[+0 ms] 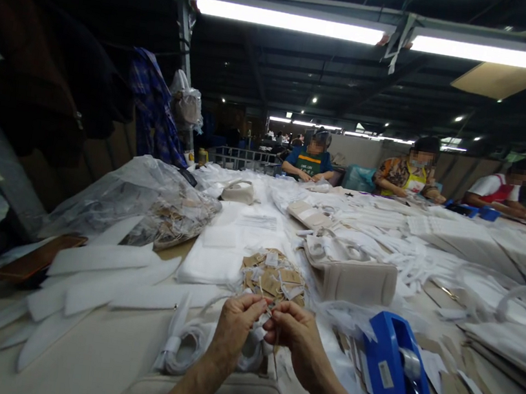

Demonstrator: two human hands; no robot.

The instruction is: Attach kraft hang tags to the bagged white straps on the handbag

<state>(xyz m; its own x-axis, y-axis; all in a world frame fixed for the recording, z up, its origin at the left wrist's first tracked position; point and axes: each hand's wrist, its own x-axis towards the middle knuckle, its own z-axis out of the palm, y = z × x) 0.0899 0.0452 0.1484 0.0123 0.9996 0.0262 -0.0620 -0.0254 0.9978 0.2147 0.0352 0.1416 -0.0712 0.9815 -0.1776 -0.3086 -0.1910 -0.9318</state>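
Left hand, right hand - fingertips of both pinched closed on small white piece, just this side of tag pile. Piece spans crosswise between my hands - equally near both.

Bright tube lights overhead, glare; left side dark; wide-angle bending at edges; faces blurred.

**Colour Reference**

I log the following:
- tape dispenser: solid blue
- tags: tan
- handbag: plain beige
- foam strips and cord: white
- tabletop: pale beige
- hanging shirt: blue plaid
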